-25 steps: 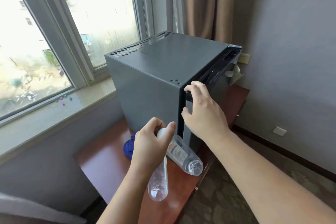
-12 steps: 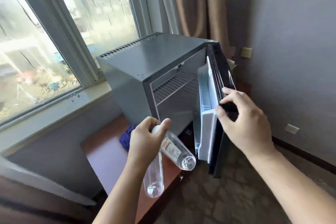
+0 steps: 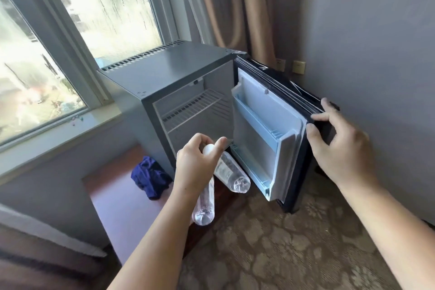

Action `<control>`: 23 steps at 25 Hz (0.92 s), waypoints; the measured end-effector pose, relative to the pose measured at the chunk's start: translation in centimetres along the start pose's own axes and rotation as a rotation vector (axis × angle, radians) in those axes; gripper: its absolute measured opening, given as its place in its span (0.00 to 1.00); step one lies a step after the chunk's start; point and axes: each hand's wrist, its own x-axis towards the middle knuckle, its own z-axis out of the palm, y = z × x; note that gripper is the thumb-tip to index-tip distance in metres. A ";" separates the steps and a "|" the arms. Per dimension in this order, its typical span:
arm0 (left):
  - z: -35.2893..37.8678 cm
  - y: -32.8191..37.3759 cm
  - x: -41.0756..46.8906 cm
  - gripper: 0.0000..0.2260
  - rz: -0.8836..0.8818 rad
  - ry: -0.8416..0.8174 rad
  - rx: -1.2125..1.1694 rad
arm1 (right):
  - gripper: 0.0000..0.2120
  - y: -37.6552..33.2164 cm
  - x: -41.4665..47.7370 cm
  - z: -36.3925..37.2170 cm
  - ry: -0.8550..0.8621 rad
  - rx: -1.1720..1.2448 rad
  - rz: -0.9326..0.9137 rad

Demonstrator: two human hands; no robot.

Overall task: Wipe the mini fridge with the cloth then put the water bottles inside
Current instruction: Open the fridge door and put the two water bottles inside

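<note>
Black fridge door (image 3: 299, 160) wider open now

The mini fridge (image 3: 169, 82) is sitting on the bench (image 3: 117, 200) below the window (image 3: 70, 30), door (image 3: 270, 139) swinging right; the cloth (image 3: 150, 176) is lying seemingly against its left side

2 water bottles (image 3: 231, 173), 1 mini fridge (image 3: 169, 73), 1 blue cloth (image 3: 150, 175), 2 hands (image 3: 196, 165).

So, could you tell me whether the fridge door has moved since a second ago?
Yes: the black fridge door has swung open, away from the grey fridge cabinet, right hand on its edge.
</note>
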 end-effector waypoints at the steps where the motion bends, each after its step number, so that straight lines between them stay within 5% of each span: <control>1: 0.5 0.1 0.5 0.16 0.001 0.007 -0.002 | 0.11 -0.4 -1.0 0.3 -0.003 0.036 -0.063; 6: 4.2 -1.3 3.5 0.16 -0.047 -0.003 -0.019 | 0.20 -1.7 -5.7 6.8 -0.499 0.122 -0.047; 10: 6.2 -3.2 6.8 0.13 -0.052 -0.097 -0.043 | 0.35 -2.4 -1.2 13.3 -0.752 0.150 0.005; 13: 6.1 -4.7 10.1 0.13 -0.051 -0.092 -0.079 | 0.34 -2.9 3.0 18.5 -0.933 0.100 0.056; 23: 8.0 -11.6 16.6 0.15 -0.222 -0.033 -0.003 | 0.20 -2.0 8.1 33.2 -0.996 -0.041 0.312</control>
